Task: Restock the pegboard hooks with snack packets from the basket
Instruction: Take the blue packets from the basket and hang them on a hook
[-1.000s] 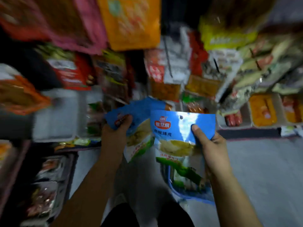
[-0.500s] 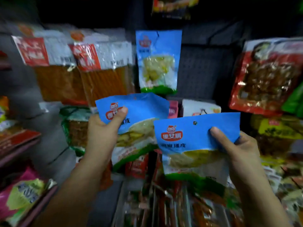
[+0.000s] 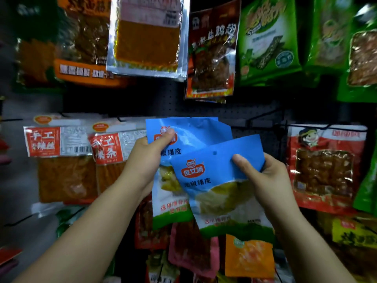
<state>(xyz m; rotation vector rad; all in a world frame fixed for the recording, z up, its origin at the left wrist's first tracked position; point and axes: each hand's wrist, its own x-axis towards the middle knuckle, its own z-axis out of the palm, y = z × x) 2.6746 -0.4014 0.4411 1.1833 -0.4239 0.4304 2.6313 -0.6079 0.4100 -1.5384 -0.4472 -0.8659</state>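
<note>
My left hand (image 3: 148, 158) grips the top left of a blue snack packet (image 3: 191, 133), thumb on its red logo. My right hand (image 3: 263, 180) pinches the top right corner of a second blue packet (image 3: 212, 176), tilted and overlapping the first in front. A punched hole shows near that packet's top edge. Both packets are held up before the dark pegboard (image 3: 167, 101), by a bare stretch of it. A thin black hook (image 3: 263, 115) sticks out just right of the packets. The basket is out of view.
Hanging packets crowd the board: red-and-white ones (image 3: 61, 160) at left, a silver-edged orange one (image 3: 146, 33) and a dark red one (image 3: 212, 52) above, green ones (image 3: 269, 37) upper right, a red one (image 3: 324, 166) at right, pink and orange ones (image 3: 248, 256) below.
The view has swung up from the floor and basket to the pegboard. Both hands have raised the blue packets toward the board, and the two packets overlap more now.
</note>
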